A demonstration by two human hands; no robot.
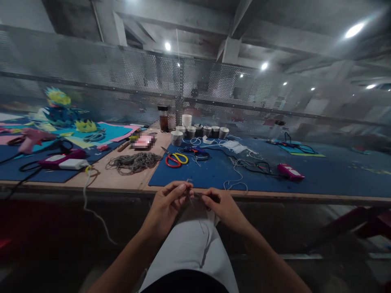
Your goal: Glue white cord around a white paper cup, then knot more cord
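Thin grey-brown cord (191, 200) runs between my two hands, above my lap and just in front of the table edge. My left hand (166, 207) pinches it between thumb and fingertips, and a loose end dangles below. Close by on the right, my right hand (224, 207) is closed with thumb and forefinger together on the same cord. Beyond them on the table lie scissors (173, 162) with red and yellow handles. A tangled heap of grey cord (134, 162) rests to their left.
Paper-like cups (176, 138) and a dark jar (163, 120) stand at the back. A blue glue gun (197, 152) lies behind the scissors. Magenta devices lie at left (62, 159) and right (290, 172). A pink glue gun (33, 139) sits far left on the table (116, 182).
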